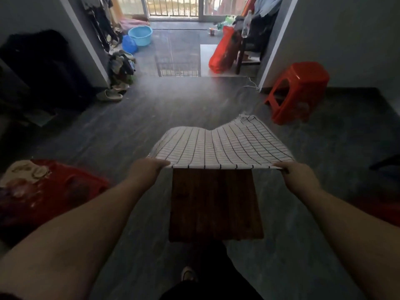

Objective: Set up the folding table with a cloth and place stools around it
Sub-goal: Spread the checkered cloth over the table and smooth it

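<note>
A small brown wooden folding table (214,204) stands on the dark floor right in front of me. A white cloth with a black grid (220,146) billows in the air over the table's far half. My left hand (147,168) grips the cloth's near left corner. My right hand (294,172) grips its near right corner. A red plastic stool (298,92) stands at the right by the wall. Another red stool (49,191) sits at my left with a pale rag on top. A third red shape (381,210) shows at the right edge.
Ahead, a doorway opens to a balcony area with a blue basin (140,35), a red bag (223,51) and a dark chair (251,53). A pile of shoes and clothes (119,74) lies by the left wall. My foot (188,273) is below the table.
</note>
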The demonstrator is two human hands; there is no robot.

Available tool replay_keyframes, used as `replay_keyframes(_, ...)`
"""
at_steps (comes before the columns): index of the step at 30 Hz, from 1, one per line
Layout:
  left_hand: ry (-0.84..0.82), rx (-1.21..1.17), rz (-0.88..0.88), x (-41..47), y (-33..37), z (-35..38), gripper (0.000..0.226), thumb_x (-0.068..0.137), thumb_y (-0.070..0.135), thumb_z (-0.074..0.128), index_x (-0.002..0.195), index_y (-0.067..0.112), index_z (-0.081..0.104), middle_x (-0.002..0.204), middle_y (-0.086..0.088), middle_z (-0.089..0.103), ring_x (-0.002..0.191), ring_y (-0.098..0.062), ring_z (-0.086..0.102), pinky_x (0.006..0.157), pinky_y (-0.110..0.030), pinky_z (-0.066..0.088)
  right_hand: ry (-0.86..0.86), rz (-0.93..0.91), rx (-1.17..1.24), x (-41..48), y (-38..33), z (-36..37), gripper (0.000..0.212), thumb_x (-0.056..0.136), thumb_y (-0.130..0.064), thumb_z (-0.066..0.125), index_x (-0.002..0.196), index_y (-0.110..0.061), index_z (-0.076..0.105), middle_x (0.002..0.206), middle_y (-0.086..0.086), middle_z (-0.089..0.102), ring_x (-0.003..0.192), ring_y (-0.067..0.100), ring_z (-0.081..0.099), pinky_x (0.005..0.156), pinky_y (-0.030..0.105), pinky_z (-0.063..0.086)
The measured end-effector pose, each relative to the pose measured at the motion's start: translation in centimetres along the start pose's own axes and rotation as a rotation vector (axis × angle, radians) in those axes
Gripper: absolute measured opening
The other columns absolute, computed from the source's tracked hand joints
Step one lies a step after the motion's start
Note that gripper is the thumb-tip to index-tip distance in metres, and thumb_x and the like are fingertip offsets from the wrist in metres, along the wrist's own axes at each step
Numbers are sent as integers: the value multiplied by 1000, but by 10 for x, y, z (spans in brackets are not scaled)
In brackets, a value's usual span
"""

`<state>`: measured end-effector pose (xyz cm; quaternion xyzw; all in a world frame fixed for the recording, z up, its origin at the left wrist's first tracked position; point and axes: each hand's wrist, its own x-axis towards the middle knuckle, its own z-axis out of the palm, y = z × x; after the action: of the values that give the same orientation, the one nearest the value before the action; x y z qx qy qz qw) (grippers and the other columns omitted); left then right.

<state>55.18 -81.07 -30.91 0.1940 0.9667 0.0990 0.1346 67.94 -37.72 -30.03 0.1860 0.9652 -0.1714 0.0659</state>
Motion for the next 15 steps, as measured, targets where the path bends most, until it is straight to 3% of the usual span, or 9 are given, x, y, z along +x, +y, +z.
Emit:
replay_keyframes(5, -60, 12, 18, -28, -16, 65, 34, 95, 33, 58, 126, 46, 64, 136, 3, 62, 123, -22, 59, 99, -34, 48, -43, 21, -19, -25, 16, 47, 29, 93, -32, 59, 119, -35, 71, 123, 3, 70, 113, 31, 64, 93, 41, 52)
replay_keyframes(10, -114, -14, 12, -64, -27, 134, 43, 94, 23, 59, 132, 45, 60, 136, 5, 62, 124, -19, 58, 99, -31, 47, -158, 76, -63, -48, 37, 91, 33, 96, -23, 56, 125, -34, 68, 128, 7, 68, 117, 32, 61, 95, 34, 47)
replay_keyframes(15, -159, -32, 24, -87, -27, 168, 40, 94, 29, 57, 130, 45, 60, 134, 10, 62, 122, -17, 57, 96, -32, 48, -228, 50, -56, -74, 51, 106, 31, 93, -31, 61, 123, -34, 69, 128, 2, 68, 115, 30, 63, 94, 37, 51)
